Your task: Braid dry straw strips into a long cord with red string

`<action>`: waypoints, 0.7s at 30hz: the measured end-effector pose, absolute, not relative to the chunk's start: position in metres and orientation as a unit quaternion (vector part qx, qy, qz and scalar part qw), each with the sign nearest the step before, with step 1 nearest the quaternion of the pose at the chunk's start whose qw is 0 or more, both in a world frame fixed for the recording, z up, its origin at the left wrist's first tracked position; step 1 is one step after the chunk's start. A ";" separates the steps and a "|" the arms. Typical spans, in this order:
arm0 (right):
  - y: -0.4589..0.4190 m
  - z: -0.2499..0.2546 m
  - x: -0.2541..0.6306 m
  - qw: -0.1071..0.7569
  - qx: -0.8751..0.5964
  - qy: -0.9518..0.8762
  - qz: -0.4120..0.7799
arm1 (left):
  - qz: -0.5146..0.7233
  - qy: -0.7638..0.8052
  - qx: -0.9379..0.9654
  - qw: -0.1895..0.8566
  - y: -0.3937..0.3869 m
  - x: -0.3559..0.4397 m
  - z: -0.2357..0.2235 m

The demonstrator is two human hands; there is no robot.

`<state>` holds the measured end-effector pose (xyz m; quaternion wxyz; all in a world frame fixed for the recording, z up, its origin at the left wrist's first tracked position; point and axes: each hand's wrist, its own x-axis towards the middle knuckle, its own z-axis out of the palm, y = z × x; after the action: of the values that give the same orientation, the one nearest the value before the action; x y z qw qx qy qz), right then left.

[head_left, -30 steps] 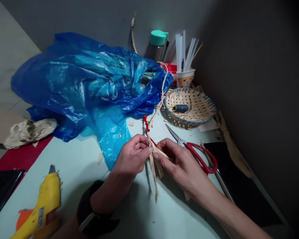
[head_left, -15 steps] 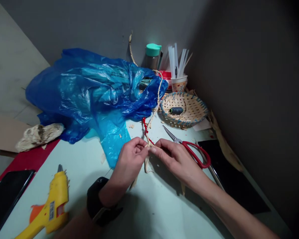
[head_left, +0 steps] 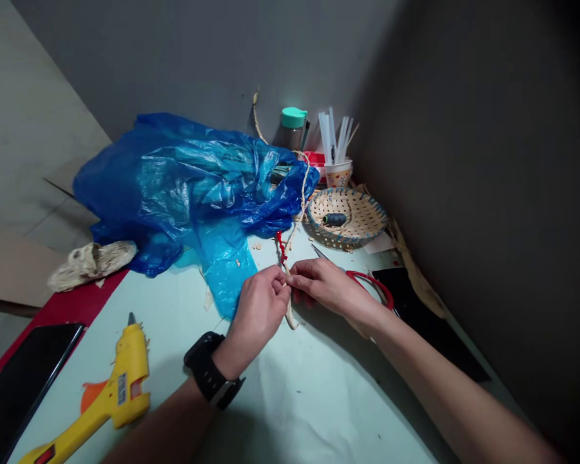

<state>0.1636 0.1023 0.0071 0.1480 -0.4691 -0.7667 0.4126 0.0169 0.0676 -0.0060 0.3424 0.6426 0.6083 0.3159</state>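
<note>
Pale plant-fibre strands point(head_left: 290, 317) hang below my two hands, which meet near the middle of the table. My left hand point(head_left: 263, 301) pinches the strands from the left, a black watch point(head_left: 215, 370) on its wrist. From the right, my right hand point(head_left: 321, 283) pinches them too, its fingertips against those of the left. Just beyond the fingers a red cord point(head_left: 281, 245) joins the strands. A braided natural rope point(head_left: 303, 193) runs up from near the red cord over the blue bag. Red-handled scissors point(head_left: 374, 283) lie partly hidden behind my right hand.
A blue plastic bag point(head_left: 188, 187) fills the back left. Behind my right hand are a woven basket point(head_left: 362, 222) with a dark thread spool point(head_left: 334, 220), a paper cup point(head_left: 338, 174) of glue sticks and a green-lidded jar point(head_left: 292, 125). A yellow glue gun point(head_left: 125, 380) and black phone point(head_left: 29, 380) lie left.
My view has shifted, so the scene sits lower and further right on the left side. The loose strands were spread between my hands; now my fingertips pinch closer together around them.
</note>
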 end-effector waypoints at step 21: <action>0.094 0.001 0.163 0.297 -0.388 -0.518 0.702 | 0.263 0.602 0.714 0.240 0.033 0.013 0.016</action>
<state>0.1626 0.0935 0.0011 0.2972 -0.3881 -0.5179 0.7020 0.0129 0.0328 0.0158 0.2405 0.7142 0.6024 0.2632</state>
